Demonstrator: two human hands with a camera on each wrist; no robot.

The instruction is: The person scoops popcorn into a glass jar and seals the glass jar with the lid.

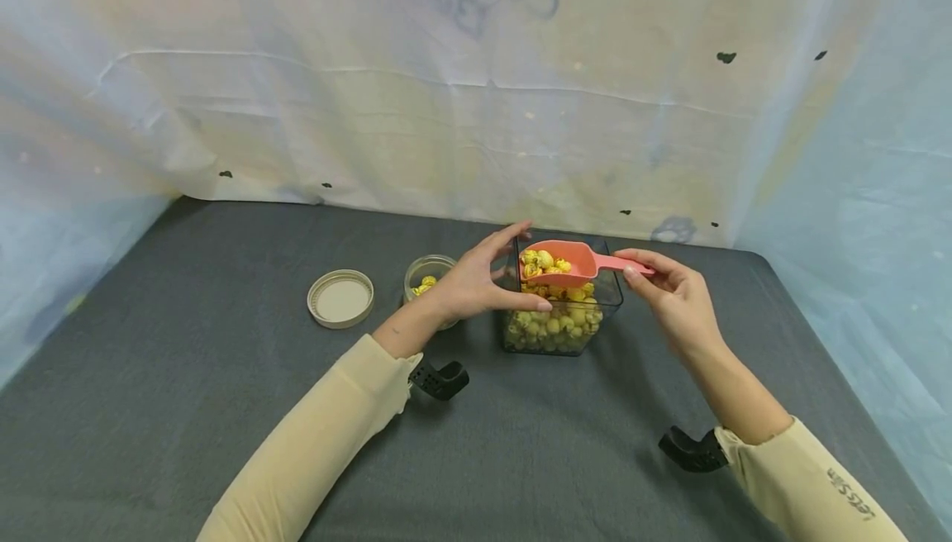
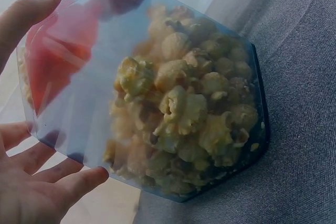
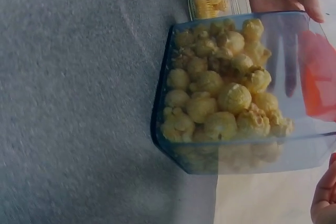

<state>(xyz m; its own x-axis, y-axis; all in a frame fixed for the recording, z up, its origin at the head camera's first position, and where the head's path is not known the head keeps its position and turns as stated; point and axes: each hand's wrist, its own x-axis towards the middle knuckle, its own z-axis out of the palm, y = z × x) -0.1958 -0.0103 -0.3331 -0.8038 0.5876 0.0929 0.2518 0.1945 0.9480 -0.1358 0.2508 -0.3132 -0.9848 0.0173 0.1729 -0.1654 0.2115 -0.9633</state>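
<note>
A clear dark-tinted square container (image 1: 616,307), part filled with yellow popcorn (image 1: 558,325), stands near the back of the table. My left hand (image 1: 479,279) grips it near the top, thumb at the front and fingers around the left side. In the left wrist view, the fingers (image 2: 79,184) and thumb lie on opposite sides of its wall. My right hand (image 1: 680,301) pinches the handle of a pink scoop (image 1: 580,261). The scoop's bowl carries several popcorn pieces (image 1: 541,261) and sits level at the container's mouth, above the rest.
A round clear jar (image 1: 411,276) holding some popcorn stands left of the container, partly hidden behind my left hand. Its round lid (image 1: 340,299), pale with a tan rim, lies further left on the dark grey table (image 1: 223,377). A pale cloth (image 1: 416,129) hangs behind the table.
</note>
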